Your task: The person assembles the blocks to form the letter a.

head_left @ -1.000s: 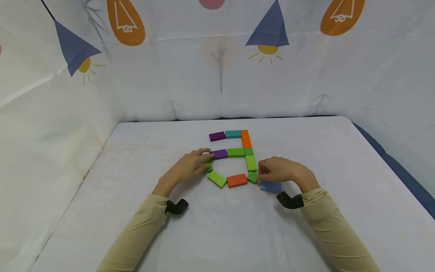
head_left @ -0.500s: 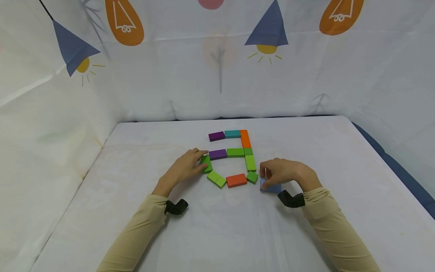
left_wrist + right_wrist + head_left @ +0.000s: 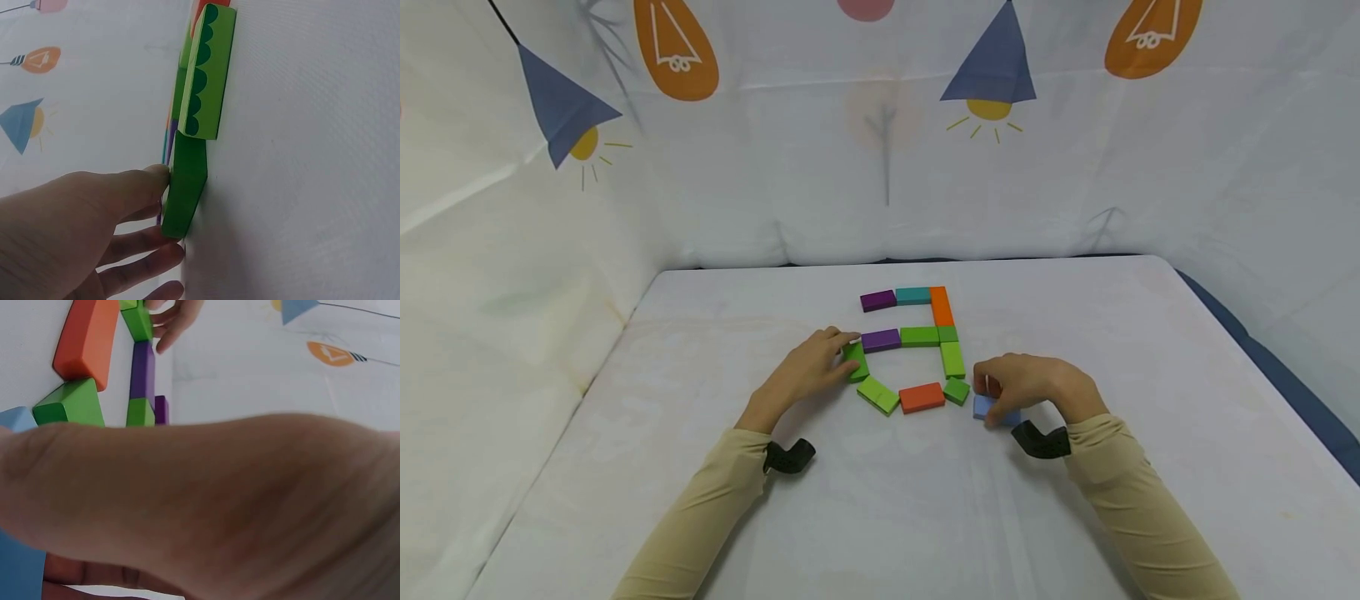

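Observation:
My left hand [image 3: 808, 367] rests at a green block [image 3: 857, 369] on the left of a figure of coloured blocks. In the left wrist view its thumb touches that green block [image 3: 187, 181], and the other fingers lie loosely extended past the block's far end. My right hand [image 3: 1026, 383] holds a blue block [image 3: 982, 407] between thumb and fingers, low at the table, right of a small green block [image 3: 957, 391]. In the right wrist view the forearm side of the hand covers most of the blue block [image 3: 19, 569].
Between the hands lie a light green block [image 3: 877, 396] and an orange-red one [image 3: 922, 398]. Farther back are purple [image 3: 881, 340], teal [image 3: 913, 296], orange [image 3: 942, 307] and more green blocks on the white table [image 3: 880, 500]. A printed white cloth [image 3: 820, 167] hangs behind.
My right hand has moved off the small green block and taken hold of the blue block beside it. My left fingertips have drawn back from the purple block, uncovering more of the green one.

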Demonstrator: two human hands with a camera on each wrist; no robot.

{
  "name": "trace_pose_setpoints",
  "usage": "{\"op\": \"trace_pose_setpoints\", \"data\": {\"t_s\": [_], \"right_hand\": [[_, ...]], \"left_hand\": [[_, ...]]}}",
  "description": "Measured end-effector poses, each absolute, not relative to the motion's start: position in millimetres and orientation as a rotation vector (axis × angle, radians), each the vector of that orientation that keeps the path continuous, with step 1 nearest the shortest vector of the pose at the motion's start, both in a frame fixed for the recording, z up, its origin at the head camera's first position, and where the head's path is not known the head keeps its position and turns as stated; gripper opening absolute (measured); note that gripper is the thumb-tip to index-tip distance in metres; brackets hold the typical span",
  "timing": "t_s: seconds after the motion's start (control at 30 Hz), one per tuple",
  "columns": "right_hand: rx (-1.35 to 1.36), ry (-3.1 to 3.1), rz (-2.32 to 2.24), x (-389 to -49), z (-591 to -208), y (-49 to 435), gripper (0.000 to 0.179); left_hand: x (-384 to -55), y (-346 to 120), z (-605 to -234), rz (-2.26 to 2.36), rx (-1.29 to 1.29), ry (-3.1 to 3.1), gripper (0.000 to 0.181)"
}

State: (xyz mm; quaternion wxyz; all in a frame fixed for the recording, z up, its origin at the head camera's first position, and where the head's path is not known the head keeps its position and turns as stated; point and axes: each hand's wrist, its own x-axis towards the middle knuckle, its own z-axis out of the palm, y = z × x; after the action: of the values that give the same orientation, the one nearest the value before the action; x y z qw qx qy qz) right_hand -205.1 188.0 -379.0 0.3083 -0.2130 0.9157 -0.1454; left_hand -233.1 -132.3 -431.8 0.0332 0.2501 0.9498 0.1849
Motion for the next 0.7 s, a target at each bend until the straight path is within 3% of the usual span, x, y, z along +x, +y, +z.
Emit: {"op": "trace_pose_setpoints", "data": {"t_s": [0.7], "right_hand": [[-0.597,2.470,-0.320,-206.6,-381.9,185.0,0.028]], "left_hand": [[-233.6,-132.3,-432.2,0.545,0.782,2.921,0.048]]}}
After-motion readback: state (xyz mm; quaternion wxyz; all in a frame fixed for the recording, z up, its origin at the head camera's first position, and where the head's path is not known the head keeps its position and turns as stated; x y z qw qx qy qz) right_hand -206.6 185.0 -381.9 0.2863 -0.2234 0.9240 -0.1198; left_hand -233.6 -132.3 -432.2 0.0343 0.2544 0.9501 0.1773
